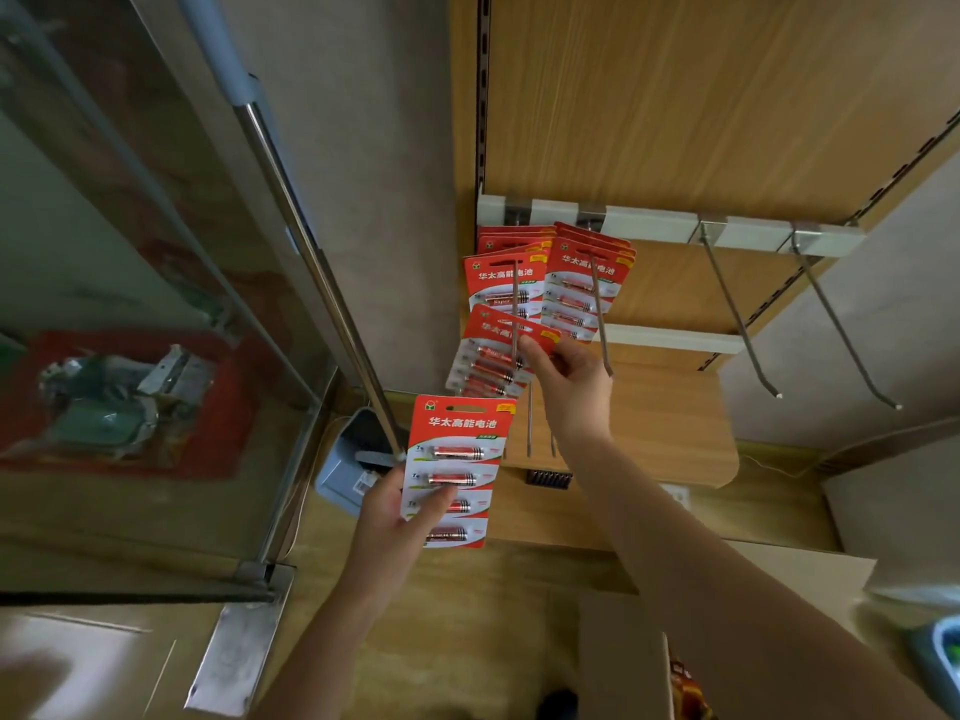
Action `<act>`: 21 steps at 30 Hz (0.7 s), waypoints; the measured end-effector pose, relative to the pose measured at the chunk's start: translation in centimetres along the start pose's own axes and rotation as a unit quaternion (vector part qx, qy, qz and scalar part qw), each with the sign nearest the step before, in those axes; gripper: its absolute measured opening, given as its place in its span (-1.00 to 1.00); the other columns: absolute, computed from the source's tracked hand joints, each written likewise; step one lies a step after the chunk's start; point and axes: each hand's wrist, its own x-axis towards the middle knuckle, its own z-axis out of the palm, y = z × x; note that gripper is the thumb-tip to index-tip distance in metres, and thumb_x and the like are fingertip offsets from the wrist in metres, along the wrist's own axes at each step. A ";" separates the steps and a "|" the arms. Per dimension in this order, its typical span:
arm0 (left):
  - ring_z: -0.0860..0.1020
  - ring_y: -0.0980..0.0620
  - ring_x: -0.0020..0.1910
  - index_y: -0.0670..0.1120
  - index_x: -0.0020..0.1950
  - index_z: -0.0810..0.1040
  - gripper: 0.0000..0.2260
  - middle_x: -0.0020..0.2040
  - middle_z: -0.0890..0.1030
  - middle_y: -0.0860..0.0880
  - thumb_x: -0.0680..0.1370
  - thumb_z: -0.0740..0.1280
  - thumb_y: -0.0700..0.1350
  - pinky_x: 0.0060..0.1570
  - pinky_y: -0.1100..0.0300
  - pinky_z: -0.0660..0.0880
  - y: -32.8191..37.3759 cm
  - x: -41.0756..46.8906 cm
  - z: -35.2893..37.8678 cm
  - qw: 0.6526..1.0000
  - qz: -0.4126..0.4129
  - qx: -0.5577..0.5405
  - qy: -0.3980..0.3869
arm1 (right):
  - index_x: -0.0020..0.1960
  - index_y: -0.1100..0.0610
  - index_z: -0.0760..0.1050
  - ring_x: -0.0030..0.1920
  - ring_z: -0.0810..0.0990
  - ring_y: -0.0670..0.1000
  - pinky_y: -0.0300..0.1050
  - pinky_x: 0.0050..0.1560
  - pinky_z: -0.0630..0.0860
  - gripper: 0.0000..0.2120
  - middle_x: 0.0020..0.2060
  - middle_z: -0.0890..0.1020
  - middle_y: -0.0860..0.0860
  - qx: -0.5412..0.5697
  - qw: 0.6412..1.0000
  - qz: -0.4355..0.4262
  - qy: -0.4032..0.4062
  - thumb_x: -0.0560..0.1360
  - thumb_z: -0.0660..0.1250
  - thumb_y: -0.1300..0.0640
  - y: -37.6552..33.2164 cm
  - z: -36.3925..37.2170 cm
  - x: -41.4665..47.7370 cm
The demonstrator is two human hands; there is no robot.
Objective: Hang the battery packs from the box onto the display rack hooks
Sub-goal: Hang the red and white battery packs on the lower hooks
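Gripping one battery pack, the left hand; right hand pinches another pack at the hook.

wall: grey | floor: wood-tone | glass door: left

Soft, even indoor light, with no hard shadows. The glass door left of the two holding hands carries hazy reflections, and its steel handle shows a bright streak. Wide-angle distortion bends straight lines toward the edges. The lower corners are blurred; print on the held battery pack stays sharp.
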 end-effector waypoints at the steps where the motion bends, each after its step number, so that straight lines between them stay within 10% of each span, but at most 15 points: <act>1: 0.68 0.11 -0.12 -0.03 0.05 0.56 -0.81 -0.14 0.71 0.06 0.48 0.34 -0.26 -0.30 0.34 0.56 0.1 0.2 0.1 1.000 0.002 0.000 -0.005 | -0.23 -0.07 0.56 -0.02 0.61 0.05 -0.06 -0.05 0.59 -0.82 -0.15 0.66 -0.01 0.022 1.000 0.006 0.015 0.40 0.36 -0.16 -0.1 0.4 0.7; 5: 0.68 0.12 -0.13 -0.03 0.05 0.55 -0.81 -0.14 0.70 0.13 0.49 0.34 -0.25 -0.29 0.33 0.56 0.5 1.1 0.6 1.000 0.005 -0.001 -0.021 | -0.07 0.15 0.55 -0.23 0.60 -0.19 -0.41 -0.34 0.48 -0.79 -0.25 0.61 -0.11 0.064 0.997 -0.002 0.046 0.48 0.34 0.00 -1.3 1.7 3.1; 13: 0.67 0.12 -0.08 -0.06 0.10 0.54 -0.79 -0.06 0.69 0.04 0.48 0.35 -0.19 -0.23 0.31 0.58 1.8 2.6 2.9 0.999 0.006 -0.002 -0.054 | 0.23 0.02 0.43 -0.03 0.57 -0.15 -0.27 -0.09 0.55 -0.70 0.11 0.55 -0.09 0.072 0.997 -0.018 0.023 0.51 0.31 0.16 -0.4 0.7 3.7; 21: 0.66 0.16 -0.08 -0.03 0.05 0.53 -0.82 -0.11 0.70 0.10 0.49 0.33 -0.24 -0.21 0.36 0.55 1.9 1.0 6.6 0.994 0.016 -0.017 -0.107 | -0.19 0.06 0.65 -0.04 0.61 0.05 -0.09 0.03 0.53 -0.68 -0.20 0.69 0.01 0.184 0.972 0.017 -0.148 0.35 0.12 0.18 2.7 -8.4 -5.3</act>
